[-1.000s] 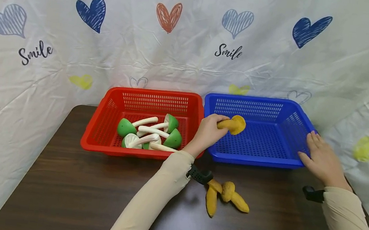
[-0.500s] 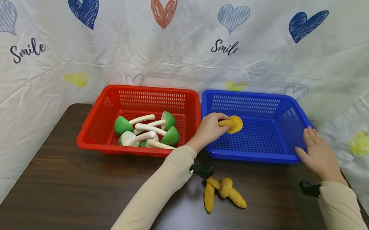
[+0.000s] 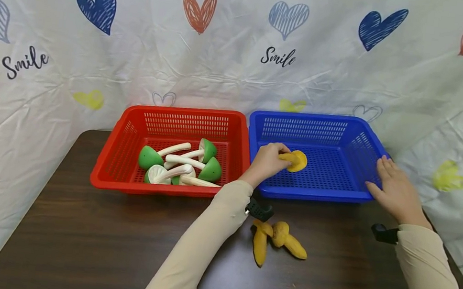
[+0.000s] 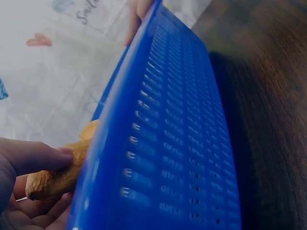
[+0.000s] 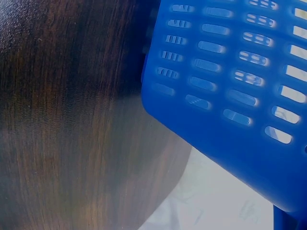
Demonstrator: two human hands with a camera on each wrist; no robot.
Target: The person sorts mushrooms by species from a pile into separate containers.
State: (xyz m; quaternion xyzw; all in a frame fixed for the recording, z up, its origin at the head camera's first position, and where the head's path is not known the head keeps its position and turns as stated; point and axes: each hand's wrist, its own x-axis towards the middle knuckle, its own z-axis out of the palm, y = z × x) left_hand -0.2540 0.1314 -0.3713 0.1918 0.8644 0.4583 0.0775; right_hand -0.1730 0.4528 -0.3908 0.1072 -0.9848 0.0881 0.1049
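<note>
My left hand (image 3: 269, 162) pinches a yellow mushroom (image 3: 297, 162) by its stem, over the left part of the blue basket (image 3: 314, 193). In the left wrist view the thumb presses on the stem of the mushroom (image 4: 57, 179), and the basket's rim hides part of its cap. My right hand (image 3: 397, 190) rests with straight fingers on the right rim of the blue basket. Two more yellow mushrooms, one (image 3: 260, 244) beside the other (image 3: 287, 239), lie on the table below my left wrist.
A red basket (image 3: 101, 177) stands left of the blue one, with several green-capped, white-stemmed mushrooms (image 3: 211, 170) in it. Both baskets sit on a dark wooden table (image 3: 115, 246). Behind hangs a white curtain (image 3: 223, 66) printed with hearts.
My left hand has lowered slightly into the blue basket with the yellow mushroom. My right hand stays on the rim. The whole view has shifted a little.
</note>
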